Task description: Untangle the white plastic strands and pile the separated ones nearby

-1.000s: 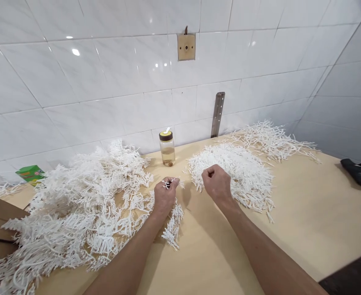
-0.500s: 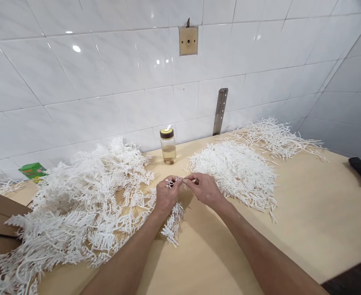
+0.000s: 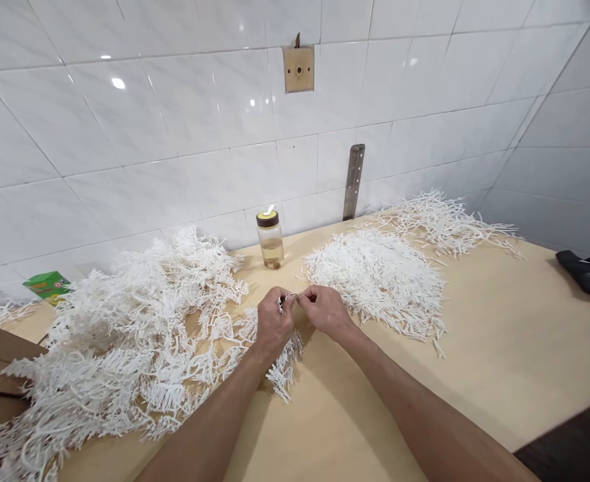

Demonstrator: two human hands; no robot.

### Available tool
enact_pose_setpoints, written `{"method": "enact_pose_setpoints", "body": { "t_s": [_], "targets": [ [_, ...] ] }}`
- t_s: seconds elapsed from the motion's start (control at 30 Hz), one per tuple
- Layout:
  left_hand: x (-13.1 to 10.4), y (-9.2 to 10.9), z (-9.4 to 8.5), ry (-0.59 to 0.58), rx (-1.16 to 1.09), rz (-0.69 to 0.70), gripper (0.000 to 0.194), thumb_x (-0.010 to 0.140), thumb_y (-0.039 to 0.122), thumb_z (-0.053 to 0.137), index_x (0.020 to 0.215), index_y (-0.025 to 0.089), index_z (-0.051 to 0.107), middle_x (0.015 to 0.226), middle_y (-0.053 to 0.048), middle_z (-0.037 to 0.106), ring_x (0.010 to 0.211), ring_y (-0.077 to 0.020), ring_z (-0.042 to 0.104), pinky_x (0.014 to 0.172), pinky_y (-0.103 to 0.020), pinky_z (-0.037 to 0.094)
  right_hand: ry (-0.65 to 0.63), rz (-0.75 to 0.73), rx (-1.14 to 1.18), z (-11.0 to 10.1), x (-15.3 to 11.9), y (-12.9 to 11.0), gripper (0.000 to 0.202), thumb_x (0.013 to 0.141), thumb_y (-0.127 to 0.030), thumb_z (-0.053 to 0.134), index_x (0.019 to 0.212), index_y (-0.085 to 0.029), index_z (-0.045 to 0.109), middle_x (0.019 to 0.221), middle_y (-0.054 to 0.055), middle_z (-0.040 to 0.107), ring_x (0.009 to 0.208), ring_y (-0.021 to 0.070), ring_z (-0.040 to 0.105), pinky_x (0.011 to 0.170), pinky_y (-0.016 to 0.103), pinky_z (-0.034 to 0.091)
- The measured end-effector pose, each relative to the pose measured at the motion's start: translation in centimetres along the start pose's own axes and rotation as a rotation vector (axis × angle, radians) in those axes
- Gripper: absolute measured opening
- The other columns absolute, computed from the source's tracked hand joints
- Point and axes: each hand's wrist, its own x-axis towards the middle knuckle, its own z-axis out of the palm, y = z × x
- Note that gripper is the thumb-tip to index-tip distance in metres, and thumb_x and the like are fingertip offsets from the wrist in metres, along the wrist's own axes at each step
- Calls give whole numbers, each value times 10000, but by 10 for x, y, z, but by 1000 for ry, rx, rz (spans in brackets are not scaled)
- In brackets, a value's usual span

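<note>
My left hand [image 3: 274,325] is closed around a white branched strand [image 3: 281,304], whose forked tips poke out above the fingers. Thumb and forefinger of my right hand [image 3: 327,312] pinch the strand's thin end, with the two hands almost touching. Below my left hand lies a small bunch of short white pieces [image 3: 285,375]. A large tangled heap of white branched strands [image 3: 138,328] spreads to the left. Just beyond my right hand is a flatter pile of short white sticks [image 3: 380,278]. How far the strand runs inside my left hand is hidden.
A clear jar [image 3: 271,249] with a dark lid, holding liquid, stands near the tiled wall. Longer loose white strands [image 3: 445,224] lie at the back right. A metal bracket [image 3: 353,181], green carton [image 3: 48,286], cardboard box [image 3: 3,361] and black object [image 3: 588,274] surround the wooden table [image 3: 495,341].
My hands have drawn slightly closer together, and fewer branch tips show above my left hand. The view has shifted a little; the piles look the same.
</note>
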Motion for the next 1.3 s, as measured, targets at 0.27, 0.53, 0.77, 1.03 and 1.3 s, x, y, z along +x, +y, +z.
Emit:
{"method": "enact_pose_setpoints", "body": {
  "t_s": [0.27, 0.53, 0.77, 1.03, 1.3],
  "targets": [
    [4, 5, -6, 63, -88, 3, 228, 836, 384, 626, 718, 190, 627, 659, 1, 585, 642, -136, 510, 662, -246, 402, 243, -32, -148, -16, 13, 10, 175, 790, -211, 536, 633, -180, 605, 648, 61, 660, 591, 179, 615, 575, 277, 453],
    [9, -2, -6, 30, -291, -350, 299, 787, 457, 666, 709, 170, 631, 457, 66, 451, 410, -76, 372, 463, -207, 327, 41, 47, 363, -28, 9, 14, 270, 765, -442, 660, 779, -175, 692, 606, -21, 593, 410, 105, 524, 406, 231, 449],
    [12, -4, -8, 48, -287, -346, 298, 784, 446, 668, 693, 164, 636, 436, 64, 447, 387, -72, 370, 433, -203, 312, -66, 26, 321, -27, 8, 10, 306, 819, -449, 603, 853, -182, 748, 596, -13, 595, 408, 110, 529, 425, 244, 450],
    [11, -6, -7, 58, -294, -324, 283, 781, 425, 665, 682, 161, 645, 431, 65, 430, 405, -71, 360, 449, -206, 306, 561, -133, -182, -50, 18, 27, 350, 804, -279, 566, 1090, -136, 707, 1116, 170, 660, 705, 199, 632, 796, 402, 513],
    [9, -7, -4, 76, -302, -333, 299, 718, 452, 719, 681, 157, 689, 443, 46, 475, 455, -98, 440, 498, -227, 361, -34, -173, 30, -9, -2, -4, 324, 862, -465, 565, 877, -190, 736, 824, 55, 745, 703, 186, 652, 668, 290, 475]
  ]
}}
